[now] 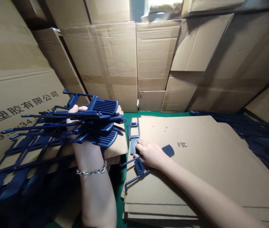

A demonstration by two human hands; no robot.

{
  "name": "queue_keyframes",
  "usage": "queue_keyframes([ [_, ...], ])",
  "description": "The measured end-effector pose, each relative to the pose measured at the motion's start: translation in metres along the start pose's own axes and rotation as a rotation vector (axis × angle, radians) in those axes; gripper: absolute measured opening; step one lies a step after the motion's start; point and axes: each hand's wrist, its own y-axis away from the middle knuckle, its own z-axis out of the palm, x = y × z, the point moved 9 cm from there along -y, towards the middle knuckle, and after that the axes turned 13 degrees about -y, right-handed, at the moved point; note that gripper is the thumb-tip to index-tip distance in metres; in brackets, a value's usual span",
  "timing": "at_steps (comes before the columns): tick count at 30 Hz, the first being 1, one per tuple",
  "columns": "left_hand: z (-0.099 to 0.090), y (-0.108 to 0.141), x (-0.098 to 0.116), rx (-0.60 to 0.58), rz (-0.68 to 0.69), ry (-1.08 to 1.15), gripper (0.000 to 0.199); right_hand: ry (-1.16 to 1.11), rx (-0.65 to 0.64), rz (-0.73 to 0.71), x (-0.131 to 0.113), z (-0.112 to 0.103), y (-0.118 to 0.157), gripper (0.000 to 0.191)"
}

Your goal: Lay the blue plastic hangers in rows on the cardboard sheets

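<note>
My left hand point(72, 124) is closed around a bundle of dark blue plastic frames point(103, 134) with ribbed, paddle-shaped ends and thin hooked arms. The bundle is raised over the left side and covers most of the fingers. My right hand point(150, 153) rests low on the cardboard stack, its fingers gripping the ribbed end of one blue plastic frame point(133, 146) at the stack's left edge. Beneath that hand lies a second blue plastic frame point(139, 166); its hooked arms stick out to the left and its paddle end shows right of the wrist.
Flat cardboard sheets point(196, 177) printed "FSC" are stacked on a green surface point(146, 113). More blue frames point(22, 158) lie in rows at left, and a dark pile of parts point(262, 145) is at right. Cardboard boxes point(115, 57) wall off the back.
</note>
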Motion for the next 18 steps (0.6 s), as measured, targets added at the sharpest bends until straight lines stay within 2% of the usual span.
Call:
queue_keyframes([
  [3, 0.001, -0.002, -0.002, 0.014, -0.03, 0.187, 0.019, 0.073, 0.086, 0.049, 0.021, -0.019, -0.001, 0.047],
  [5, 0.001, -0.002, -0.001, 0.037, -0.021, 0.188, 0.019, 0.118, 0.183, 0.105, 0.043, -0.039, 0.0, 0.054],
  [7, 0.0, -0.002, -0.002, 0.067, -0.026, 0.179, 0.019, 0.124, 0.274, 0.171, 0.067, -0.057, 0.004, 0.051],
  [9, 0.002, -0.001, -0.004, 0.067, -0.053, 0.203, 0.017, 0.084, 0.322, 0.198, 0.082, -0.067, 0.008, 0.042],
  [12, 0.005, -0.002, -0.004, 0.019, -0.046, 0.201, 0.016, -0.003, 0.266, 0.059, 0.069, -0.058, 0.004, 0.039],
  [15, 0.007, -0.003, -0.004, -0.04, -0.045, 0.177, 0.018, -0.01, 0.074, -0.139, 0.033, -0.028, -0.003, 0.04],
  [18, 0.008, -0.001, -0.005, -0.06, -0.057, 0.197, 0.018, -0.003, -0.085, -0.141, 0.014, -0.004, -0.005, 0.047],
])
